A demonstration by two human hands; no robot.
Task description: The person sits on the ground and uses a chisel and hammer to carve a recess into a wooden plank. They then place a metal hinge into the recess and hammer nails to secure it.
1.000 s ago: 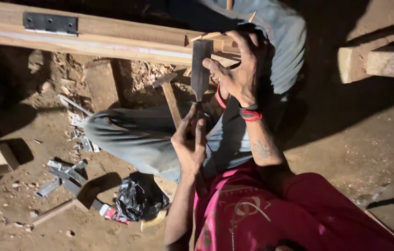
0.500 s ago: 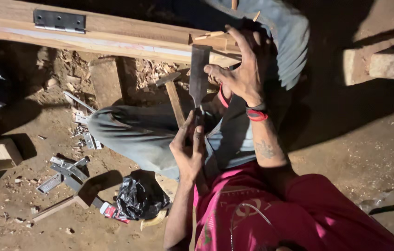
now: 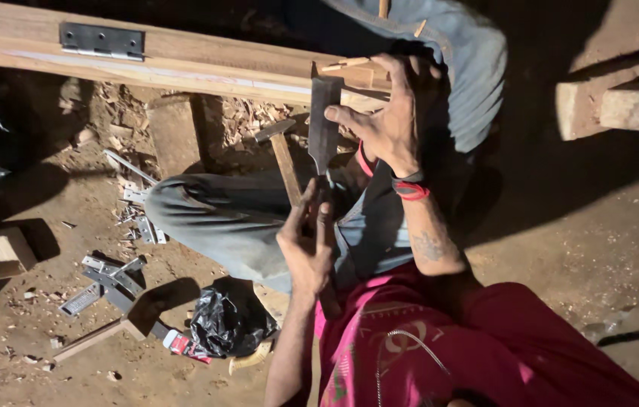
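Chisel (image 3: 324, 124) blade pinched in right hand (image 3: 395, 120) fingers, left hand (image 3: 306, 245) fingers clasping its handle (lower end), by wooden beam (image 3: 184, 64).

One chisel (image 3: 325, 124), one hammer (image 3: 283, 154), two hands (image 3: 391, 120).

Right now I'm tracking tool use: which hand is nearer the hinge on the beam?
Left. The left hand holds the chisel handle, below and right of the hinge; the right hand steadies its blade, farther right.
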